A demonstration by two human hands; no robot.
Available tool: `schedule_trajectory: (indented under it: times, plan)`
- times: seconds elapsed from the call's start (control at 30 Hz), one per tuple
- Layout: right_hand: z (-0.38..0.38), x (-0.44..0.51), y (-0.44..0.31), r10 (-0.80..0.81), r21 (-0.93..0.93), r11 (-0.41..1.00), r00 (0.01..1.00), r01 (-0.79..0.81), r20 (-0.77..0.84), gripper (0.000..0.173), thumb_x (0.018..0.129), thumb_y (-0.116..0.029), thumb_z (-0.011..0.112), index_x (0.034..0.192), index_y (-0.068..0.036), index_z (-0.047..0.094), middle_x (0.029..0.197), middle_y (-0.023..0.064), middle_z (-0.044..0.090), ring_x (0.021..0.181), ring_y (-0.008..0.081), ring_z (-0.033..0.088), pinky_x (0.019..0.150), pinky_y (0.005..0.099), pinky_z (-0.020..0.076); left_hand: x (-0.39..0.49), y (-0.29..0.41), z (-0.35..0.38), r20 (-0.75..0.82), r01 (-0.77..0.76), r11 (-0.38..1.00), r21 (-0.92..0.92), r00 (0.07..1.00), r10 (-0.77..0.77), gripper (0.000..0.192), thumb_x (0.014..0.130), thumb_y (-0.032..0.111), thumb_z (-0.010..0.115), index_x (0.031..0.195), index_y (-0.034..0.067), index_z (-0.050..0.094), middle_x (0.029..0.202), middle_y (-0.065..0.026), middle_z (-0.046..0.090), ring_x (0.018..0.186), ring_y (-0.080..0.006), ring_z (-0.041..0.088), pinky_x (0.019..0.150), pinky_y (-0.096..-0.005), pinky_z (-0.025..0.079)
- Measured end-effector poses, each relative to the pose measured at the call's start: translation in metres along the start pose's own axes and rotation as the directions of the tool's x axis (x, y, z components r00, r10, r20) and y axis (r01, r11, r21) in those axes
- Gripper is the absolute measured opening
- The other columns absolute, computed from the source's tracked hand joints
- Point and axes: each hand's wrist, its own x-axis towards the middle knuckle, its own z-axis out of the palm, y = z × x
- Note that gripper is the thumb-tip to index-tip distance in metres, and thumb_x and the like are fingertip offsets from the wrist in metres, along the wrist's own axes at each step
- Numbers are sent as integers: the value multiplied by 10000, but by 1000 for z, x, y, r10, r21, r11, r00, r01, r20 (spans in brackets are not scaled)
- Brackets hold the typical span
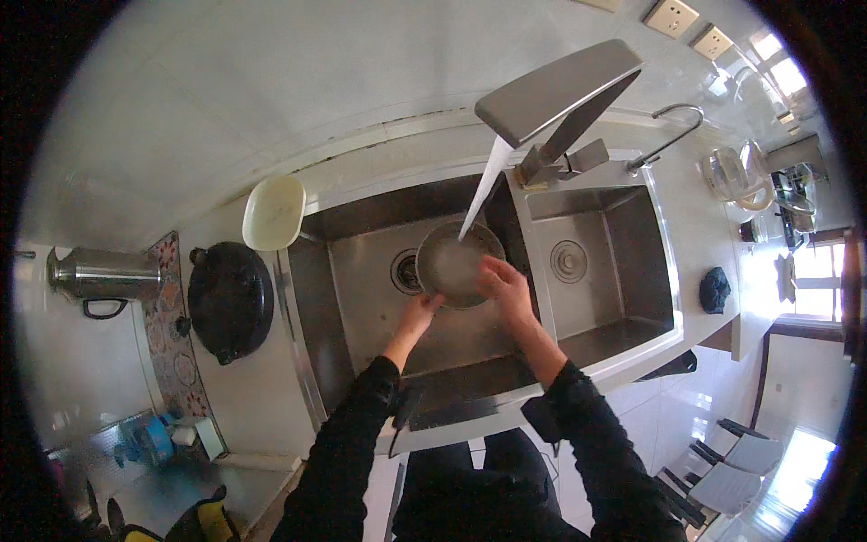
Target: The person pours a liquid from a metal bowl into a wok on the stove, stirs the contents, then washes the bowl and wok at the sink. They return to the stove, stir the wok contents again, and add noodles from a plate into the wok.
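A round metal bowl (450,267) is in the large left basin of a stainless steel sink (372,325), just right of the drain. Water (484,183) pours from the wide grey faucet (562,88) into it, and cloudy water fills part of the bowl. My left hand (418,317) grips the bowl's near left rim. Over the right rim, my right hand (506,288) has its fingers bent above the water. Whether those fingers grip the rim is not clear.
A pale plastic basin (274,213) stands at the sink's left corner, beside a black lidded pan (230,301). Farther left lies a steel thermos jug (105,274). The smaller basin (576,271) and a thin curved tap (677,135) are right. A dark crumpled cloth or bag (714,290) rests on the counter.
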Motion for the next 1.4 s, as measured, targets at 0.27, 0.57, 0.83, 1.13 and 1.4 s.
schedule_trajectory:
  times: [0.27,0.57,0.83,1.13,1.4]
  plan:
    - [32,35,137,532,706,631,842,-322,-92,326,862,-171,607,1143,-24,526,1112,120,567,945,258,606,669,361,520,4,-61,-19,357,-460,17,888,713,603,403,779,236,647,1129,49,578,930,-129,604,909,-331,598,781,-424,493]
    - [15,44,157,-99,367,930,971,13,217,493,902,-206,540,1341,-74,359,1270,191,477,1023,354,581,810,452,551,0,26,-39,-382,-240,574,783,543,748,302,772,65,602,1067,1,601,969,-97,617,962,-270,553,791,-406,459]
    - [30,44,137,466,561,699,878,-443,112,417,908,-204,501,1282,-34,433,1202,173,544,1043,324,585,755,416,560,9,44,36,360,-359,-38,933,921,146,270,753,170,647,996,54,664,938,-75,657,991,-270,570,828,-404,454]
    - [30,54,196,452,515,732,883,-447,125,532,853,-313,524,1311,-63,419,1253,162,503,1106,326,532,822,448,517,30,-12,10,272,-291,-22,956,861,429,348,813,174,565,1105,-15,579,1179,-133,564,1051,-325,556,877,-426,443]
    - [48,84,307,225,280,932,973,-228,45,772,737,-549,671,1336,-120,440,1329,115,466,1198,323,461,980,466,400,-10,33,16,347,-363,48,931,916,202,339,787,51,551,1104,141,633,1096,-70,593,1168,-298,466,994,-429,356]
